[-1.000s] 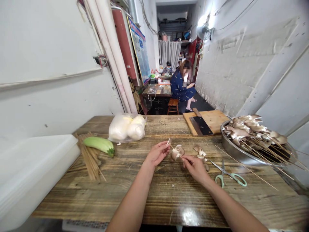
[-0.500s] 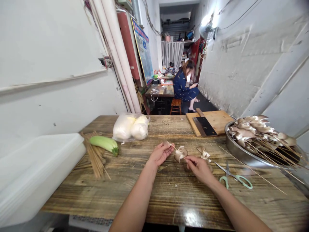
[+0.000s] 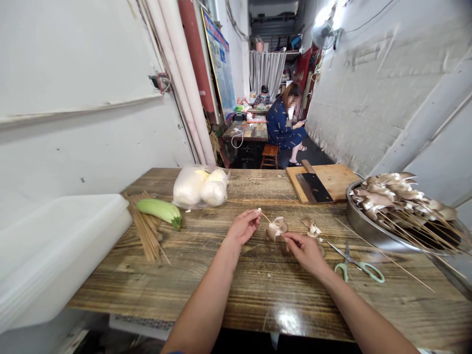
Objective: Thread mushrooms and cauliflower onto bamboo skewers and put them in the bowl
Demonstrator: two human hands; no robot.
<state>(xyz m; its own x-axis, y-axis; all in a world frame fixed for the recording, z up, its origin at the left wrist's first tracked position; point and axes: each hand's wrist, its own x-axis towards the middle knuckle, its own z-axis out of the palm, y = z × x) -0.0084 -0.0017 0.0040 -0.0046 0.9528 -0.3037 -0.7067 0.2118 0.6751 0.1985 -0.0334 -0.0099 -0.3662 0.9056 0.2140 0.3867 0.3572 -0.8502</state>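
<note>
My right hand (image 3: 305, 250) pinches a thin bamboo skewer (image 3: 266, 217) that slants up to the left. An oyster mushroom (image 3: 276, 229) is threaded on it, just beyond those fingers. At the skewer's far tip, my left hand (image 3: 245, 227) is closed with thumb and fingertips on a small white mushroom piece (image 3: 259, 210); most of that piece is hidden. Loose mushroom pieces (image 3: 312, 228) lie on the wooden table just past my right hand. Scissors (image 3: 354, 262) with green handles rest, blades apart, to the right of it.
A metal basin (image 3: 363, 228) at right holds skewered mushrooms. A cleaver (image 3: 315, 187) lies on a cutting board (image 3: 332, 177). At left are a bagged white bundle (image 3: 201, 187), a green squash (image 3: 159, 210), loose skewers (image 3: 145, 241) and a white container (image 3: 88, 246). Two people sit farther back.
In my left hand the mushroom piece has turned, so its brown cap no longer shows and a white bit is at the fingertips. My right hand keeps its pinch. The camera view has shifted slightly.
</note>
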